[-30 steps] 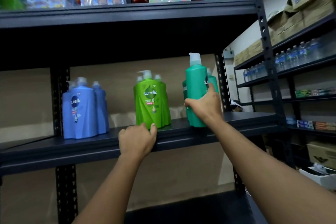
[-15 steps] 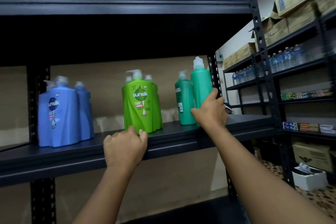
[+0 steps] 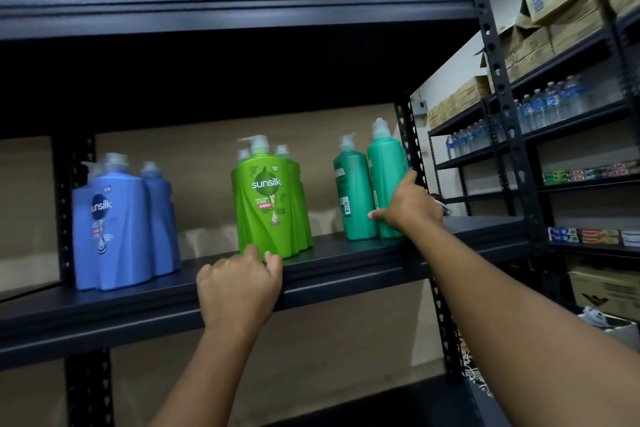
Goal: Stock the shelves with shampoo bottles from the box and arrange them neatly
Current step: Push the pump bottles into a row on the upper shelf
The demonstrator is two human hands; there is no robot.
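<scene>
Three bottle groups (image 3: 273,198) side by side on shelf (image 3: 346,274)

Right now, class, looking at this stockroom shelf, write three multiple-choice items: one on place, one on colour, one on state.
1. Where does the teal bottle in the right hand stand?
A. right end of the shelf
B. top shelf
C. floor

2. What colour is the middle group of bottles?
A. red
B. bright green
C. white

3. What is the left hand doing?
A. lifting a blue bottle
B. hanging free
C. resting on the shelf edge

Answers: 1 A, it stands beside the right upright; 2 B, their bodies are bright green; 3 C, its fingers curl over the front lip.
</scene>
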